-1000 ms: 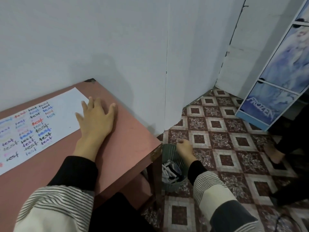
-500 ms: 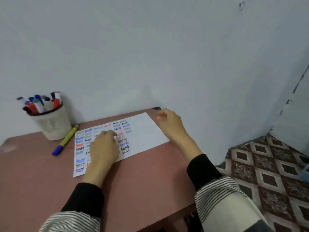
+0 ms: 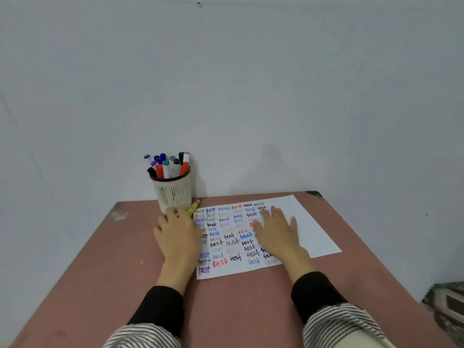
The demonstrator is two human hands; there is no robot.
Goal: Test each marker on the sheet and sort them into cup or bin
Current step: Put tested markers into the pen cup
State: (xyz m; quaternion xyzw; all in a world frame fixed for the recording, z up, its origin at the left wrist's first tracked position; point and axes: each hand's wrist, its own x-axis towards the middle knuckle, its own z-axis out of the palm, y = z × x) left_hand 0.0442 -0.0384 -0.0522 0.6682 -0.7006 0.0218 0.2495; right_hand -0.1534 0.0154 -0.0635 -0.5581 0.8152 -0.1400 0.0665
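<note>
We start with the worktop (image 3: 251, 310), a reddish-brown surface pushed up against a pale wall, which keeps everything within easy reach. On it lies the sheet (image 3: 311, 227), white paper set at a slight angle and already covered over most of its left part with rows of the word "test" in black, blue, red and fainter inks; only the right strip is blank, so we judge the testing well along.

Our right hand (image 3: 276, 232) lies flat on the sheet, fingers spread and straight, gripping nothing; it seems to pin the paper so it will not slide under a marker tip. Our left hand (image 3: 179, 237) rests just off the sheet's left edge, its fingertips reaching toward the foot of the cup. Whether those fingers have closed on anything we cannot tell, since the back of the hand hides them.

The cup (image 3: 173, 190), a pale slotted holder, stands at the back by the wall, packed with capped markers (image 3: 167, 165). A yellow-green marker (image 3: 193, 207) lies just beside the cup, at the sheet's top-left corner, partly behind our left hand, likely the next to test. No bin is in view.
</note>
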